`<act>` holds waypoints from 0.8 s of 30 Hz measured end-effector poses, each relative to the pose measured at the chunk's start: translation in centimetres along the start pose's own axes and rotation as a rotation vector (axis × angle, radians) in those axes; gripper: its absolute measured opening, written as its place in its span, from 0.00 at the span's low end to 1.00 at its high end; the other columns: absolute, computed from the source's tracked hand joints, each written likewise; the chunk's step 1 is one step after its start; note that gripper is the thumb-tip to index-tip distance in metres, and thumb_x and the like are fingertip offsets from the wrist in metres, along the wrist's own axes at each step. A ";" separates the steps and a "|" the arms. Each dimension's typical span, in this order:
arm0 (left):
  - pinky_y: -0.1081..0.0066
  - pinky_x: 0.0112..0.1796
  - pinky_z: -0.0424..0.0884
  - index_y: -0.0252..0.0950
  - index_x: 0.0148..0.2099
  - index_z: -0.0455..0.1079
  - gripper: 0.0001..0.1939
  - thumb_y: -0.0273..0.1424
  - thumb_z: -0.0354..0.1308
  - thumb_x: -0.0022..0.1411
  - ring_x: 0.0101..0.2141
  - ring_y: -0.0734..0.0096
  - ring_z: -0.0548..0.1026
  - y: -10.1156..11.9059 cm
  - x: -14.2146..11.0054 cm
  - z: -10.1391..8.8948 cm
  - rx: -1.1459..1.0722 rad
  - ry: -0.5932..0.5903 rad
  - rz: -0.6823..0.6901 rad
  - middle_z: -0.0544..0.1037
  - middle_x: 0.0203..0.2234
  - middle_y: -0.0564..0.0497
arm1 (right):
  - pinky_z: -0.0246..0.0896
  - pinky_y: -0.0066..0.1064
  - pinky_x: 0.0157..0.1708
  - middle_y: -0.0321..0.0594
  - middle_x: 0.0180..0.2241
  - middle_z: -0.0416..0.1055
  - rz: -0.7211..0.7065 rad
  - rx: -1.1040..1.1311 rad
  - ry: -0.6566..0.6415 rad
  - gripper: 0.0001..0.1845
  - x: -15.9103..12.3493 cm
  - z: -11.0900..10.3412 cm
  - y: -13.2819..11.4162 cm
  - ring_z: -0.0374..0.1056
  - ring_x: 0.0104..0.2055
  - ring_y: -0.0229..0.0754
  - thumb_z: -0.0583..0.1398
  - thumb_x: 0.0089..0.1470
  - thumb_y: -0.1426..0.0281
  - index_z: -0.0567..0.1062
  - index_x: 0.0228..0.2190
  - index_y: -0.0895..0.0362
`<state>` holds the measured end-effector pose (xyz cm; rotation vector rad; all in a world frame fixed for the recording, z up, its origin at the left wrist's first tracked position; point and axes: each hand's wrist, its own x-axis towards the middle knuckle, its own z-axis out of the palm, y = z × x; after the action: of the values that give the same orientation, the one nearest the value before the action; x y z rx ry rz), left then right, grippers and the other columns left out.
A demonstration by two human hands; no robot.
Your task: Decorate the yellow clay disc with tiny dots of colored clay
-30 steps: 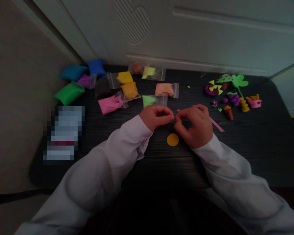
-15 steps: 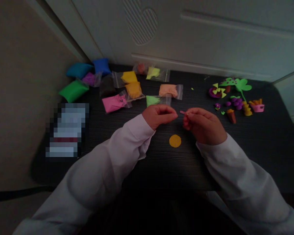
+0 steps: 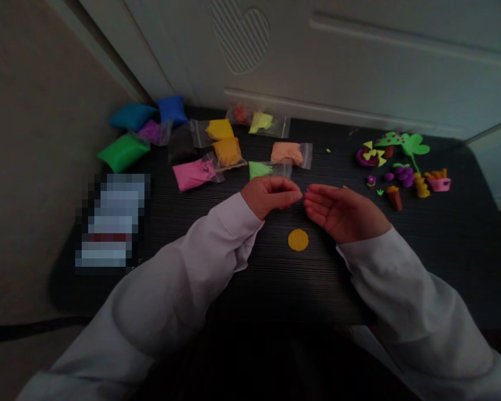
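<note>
My left hand [image 3: 270, 196] is closed in a pinch above the dark table, thumb against fingertips. Whatever it may hold is too small or hidden to make out. Close to its fingertips, my right hand [image 3: 342, 213] is open, palm showing and fingers stretched toward the left hand. I cannot clearly see the thin pink strip of clay from before. Below and between the hands, a flat round orange-yellow clay disc [image 3: 298, 240] lies on the table, touched by neither hand.
Bags of coloured clay, such as pink [image 3: 194, 174], green [image 3: 124, 152] and peach [image 3: 287, 153], lie at the back left and middle. Small clay models, including a pink basket [image 3: 440, 184] and purple grapes [image 3: 404, 176], stand right. A blurred-out phone-like object [image 3: 116, 220] lies left.
My right hand has gone from pinching a small pink strip to open with fingers straightened. The strip no longer shows clearly. My left hand stays pinched in nearly the same place.
</note>
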<state>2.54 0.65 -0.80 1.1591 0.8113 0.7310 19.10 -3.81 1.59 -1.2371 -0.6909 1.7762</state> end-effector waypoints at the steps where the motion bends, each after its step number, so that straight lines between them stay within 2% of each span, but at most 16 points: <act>1: 0.79 0.20 0.57 0.31 0.27 0.67 0.09 0.32 0.59 0.42 0.17 0.86 0.62 -0.1 0.0 0.0 -0.008 -0.002 0.004 0.66 0.14 0.58 | 0.65 0.35 0.40 0.39 0.31 0.74 -0.001 0.005 -0.003 0.11 0.0 0.0 0.0 0.69 0.37 0.38 0.52 0.48 0.68 0.72 0.31 0.56; 4: 0.78 0.21 0.57 0.31 0.27 0.67 0.09 0.32 0.59 0.43 0.17 0.86 0.62 -0.2 0.1 -0.1 -0.019 -0.010 0.010 0.65 0.14 0.58 | 0.62 0.38 0.43 0.40 0.34 0.73 -0.044 -0.015 0.001 0.10 0.1 0.1 0.2 0.68 0.40 0.40 0.52 0.49 0.68 0.71 0.32 0.56; 8: 0.78 0.21 0.57 0.31 0.27 0.67 0.09 0.32 0.59 0.43 0.17 0.86 0.62 -0.1 0.0 -0.2 -0.008 -0.011 0.007 0.66 0.14 0.58 | 0.59 0.38 0.46 0.37 0.34 0.73 -0.215 -0.106 0.053 0.11 0.1 0.3 0.6 0.68 0.40 0.38 0.53 0.48 0.65 0.70 0.34 0.54; 13: 0.79 0.20 0.57 0.31 0.28 0.67 0.10 0.33 0.59 0.44 0.17 0.86 0.62 -0.2 0.1 -0.2 -0.014 -0.017 0.031 0.66 0.14 0.57 | 0.56 0.38 0.49 0.38 0.35 0.72 -0.318 -0.158 -0.006 0.17 0.1 0.8 1.4 0.67 0.42 0.39 0.50 0.51 0.59 0.68 0.38 0.55; 17: 0.79 0.20 0.57 0.31 0.27 0.67 0.09 0.32 0.58 0.44 0.16 0.86 0.62 -0.3 0.2 -0.2 -0.069 -0.034 0.038 0.65 0.14 0.57 | 0.52 0.37 0.51 0.39 0.42 0.68 -0.415 -0.231 -0.015 0.19 -0.1 1.3 2.1 0.63 0.47 0.38 0.47 0.53 0.58 0.65 0.43 0.54; 20: 0.79 0.20 0.57 0.30 0.27 0.67 0.09 0.32 0.59 0.43 0.17 0.86 0.62 -0.3 0.3 -0.2 -0.086 -0.028 0.027 0.65 0.14 0.57 | 0.53 0.37 0.51 0.39 0.46 0.65 -0.531 -0.421 0.027 0.17 -0.5 1.2 1.9 0.61 0.48 0.38 0.47 0.54 0.61 0.64 0.44 0.53; 24: 0.79 0.19 0.57 0.31 0.27 0.67 0.10 0.32 0.59 0.43 0.16 0.86 0.62 -0.3 0.3 -0.2 -0.095 -0.018 0.028 0.66 0.14 0.57 | 0.60 0.34 0.39 0.38 0.37 0.69 -0.757 -0.881 0.281 0.12 -1.0 -0.2 0.5 0.65 0.39 0.38 0.52 0.51 0.65 0.70 0.37 0.53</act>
<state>2.54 0.92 -1.20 1.0922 0.7384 0.7734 19.31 -4.95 1.63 -1.4416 -1.6002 0.6390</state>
